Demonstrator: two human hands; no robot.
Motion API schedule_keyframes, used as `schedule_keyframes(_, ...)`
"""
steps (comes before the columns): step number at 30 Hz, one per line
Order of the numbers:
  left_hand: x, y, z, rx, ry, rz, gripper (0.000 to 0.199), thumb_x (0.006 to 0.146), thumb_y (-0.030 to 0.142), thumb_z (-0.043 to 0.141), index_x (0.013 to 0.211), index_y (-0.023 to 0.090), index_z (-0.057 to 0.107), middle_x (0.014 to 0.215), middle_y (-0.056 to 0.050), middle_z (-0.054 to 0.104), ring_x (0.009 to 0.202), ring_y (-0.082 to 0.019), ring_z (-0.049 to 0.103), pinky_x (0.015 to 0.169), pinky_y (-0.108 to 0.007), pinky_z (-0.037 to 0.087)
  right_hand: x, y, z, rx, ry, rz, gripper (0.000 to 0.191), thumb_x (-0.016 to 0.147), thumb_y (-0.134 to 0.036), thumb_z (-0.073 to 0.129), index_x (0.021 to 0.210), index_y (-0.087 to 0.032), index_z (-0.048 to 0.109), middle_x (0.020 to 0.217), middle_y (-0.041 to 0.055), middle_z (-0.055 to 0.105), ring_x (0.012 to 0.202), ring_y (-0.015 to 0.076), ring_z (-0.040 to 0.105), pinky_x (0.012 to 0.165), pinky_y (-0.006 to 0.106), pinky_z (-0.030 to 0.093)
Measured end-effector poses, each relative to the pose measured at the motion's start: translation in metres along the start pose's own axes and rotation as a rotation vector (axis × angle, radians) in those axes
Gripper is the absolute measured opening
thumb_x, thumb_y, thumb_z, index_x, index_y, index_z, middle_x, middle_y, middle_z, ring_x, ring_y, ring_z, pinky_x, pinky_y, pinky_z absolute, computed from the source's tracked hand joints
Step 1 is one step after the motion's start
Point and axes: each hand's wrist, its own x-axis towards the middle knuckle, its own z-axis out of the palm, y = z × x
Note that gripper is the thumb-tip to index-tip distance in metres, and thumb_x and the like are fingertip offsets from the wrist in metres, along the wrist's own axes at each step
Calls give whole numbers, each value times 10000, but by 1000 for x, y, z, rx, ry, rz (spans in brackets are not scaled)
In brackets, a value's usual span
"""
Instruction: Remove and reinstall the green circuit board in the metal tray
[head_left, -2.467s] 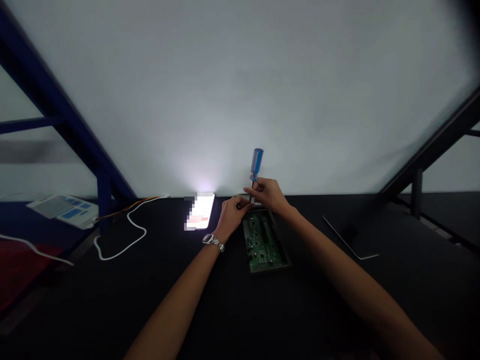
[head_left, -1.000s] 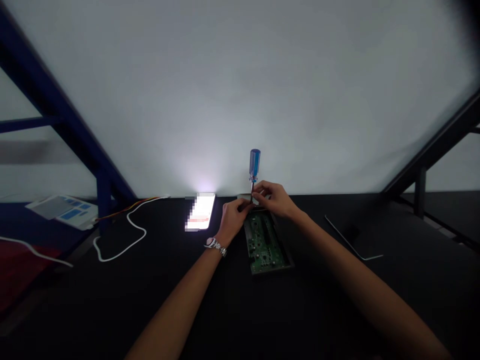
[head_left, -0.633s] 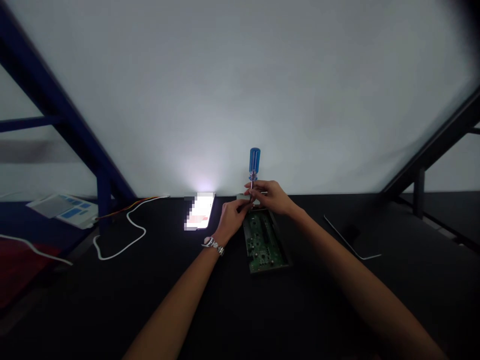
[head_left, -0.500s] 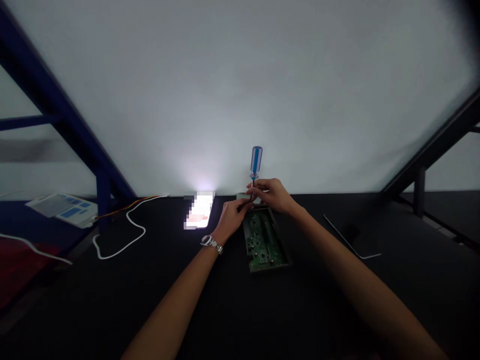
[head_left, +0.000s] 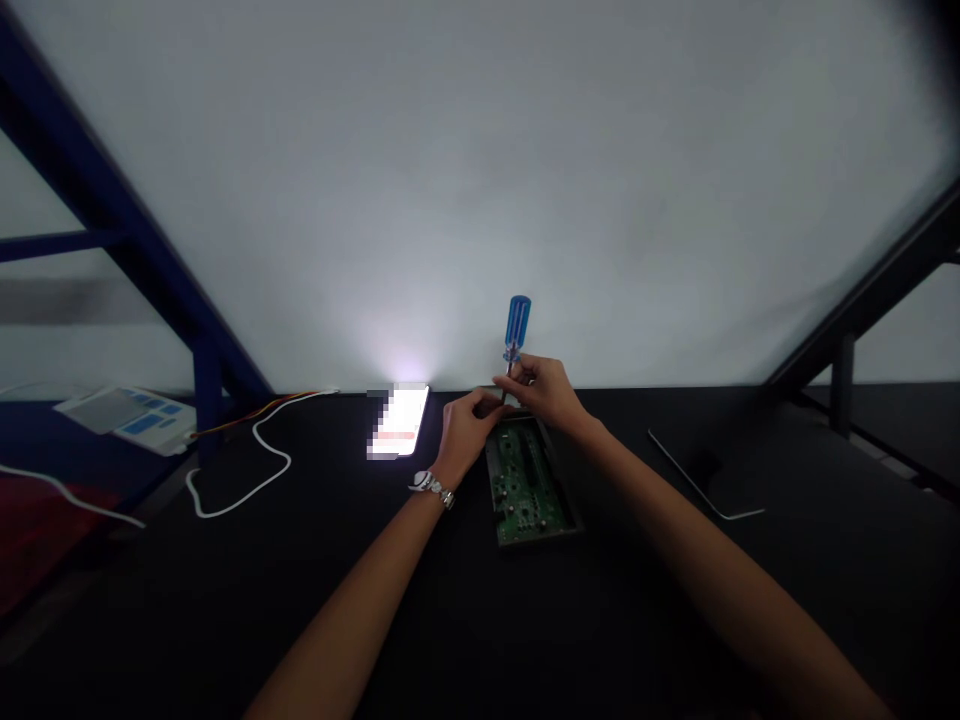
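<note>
A screwdriver [head_left: 517,322] with a blue handle stands nearly upright, its top leaning slightly to the right. The fingers of my right hand [head_left: 551,390] are closed around its metal shaft, just under the handle. My left hand [head_left: 466,432], with a watch on the wrist, pinches close to the lower end of the shaft; what lies between those fingertips is hidden. Below both hands lies a green circuit board [head_left: 529,490] in a shallow rectangular frame. The screwdriver's tip, at the frame's far end, is covered by my left fingers.
A lit phone [head_left: 401,420] lies left of my hands on the black table [head_left: 465,620]. Farther left are a white cable [head_left: 289,460] and a printed sheet [head_left: 142,418]. A thin bent rod [head_left: 694,483] lies on the right. A pale wall [head_left: 637,200] rises behind.
The screwdriver's handle has tilted a little to the right and looks turned about its axis. My right fingers have shifted on the shaft, and my left wrist has moved slightly right.
</note>
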Motion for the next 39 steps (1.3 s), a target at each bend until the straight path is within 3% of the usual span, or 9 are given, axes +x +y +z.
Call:
schedule_keyframes(3,0,0,-3,6,-44,11,180,823,330,675,818,161,736,794,-38,748,716,-180,656,662,-276,480,-1,0,2,32,-6,-5,307,816,-434,678,661,-200,553,598,0,585,566,139,542,563,299,432)
schedule_keyframes(5,0,-1,-6,-4,-76,17,194,850,326,645,862,162,750,825,-45,756,740,-190,669,667,-280,482,-2,-2,-1,118,-100,11,222,824,-410,669,813,-191,635,741,33,673,628,151,606,582,298,476)
schedule_keyframes(9,0,-3,-11,-4,-124,48,217,885,328,608,947,178,752,880,-35,761,765,-191,673,681,-280,484,-2,-7,-8,260,-263,62,309,874,-370,594,1121,-189,635,983,88,723,768,181,683,596,299,533)
schedule_keyframes(14,0,-6,-11,-37,-157,62,232,876,339,621,1006,177,724,921,-37,752,816,-197,672,731,-283,497,0,-6,-9,267,-238,37,235,859,-377,617,944,-163,665,848,70,725,681,172,682,602,303,534)
schedule_keyframes(22,-1,0,0,-20,17,12,180,810,331,692,794,152,694,757,-14,719,688,-157,629,643,-250,473,0,4,5,175,-71,-10,282,813,-427,683,730,-195,547,673,15,639,593,141,605,577,282,482)
schedule_keyframes(26,-1,2,-2,-19,-23,23,181,842,313,656,843,152,739,787,-29,743,710,-173,650,662,-266,477,0,6,6,122,-55,-22,271,811,-429,683,747,-193,566,693,15,640,627,142,596,618,289,490)
schedule_keyframes(32,1,0,-6,-38,-114,25,192,865,279,626,947,160,752,862,-56,755,781,-205,681,723,-304,500,2,-2,-9,190,-235,-2,275,879,-364,586,1055,-169,669,944,76,721,758,174,663,649,307,530)
schedule_keyframes(35,1,-4,-6,-58,-119,23,186,855,289,647,958,164,737,895,-55,749,802,-199,680,728,-298,504,2,-5,-12,198,-260,13,244,872,-340,592,1013,-164,686,888,63,730,697,161,659,640,308,532)
schedule_keyframes(39,-1,-6,-5,-113,-65,-11,230,771,303,743,944,159,699,891,-50,736,798,-185,679,743,-286,519,4,-4,-10,118,-160,17,200,832,-361,652,833,-163,682,714,29,690,589,136,611,593,286,493)
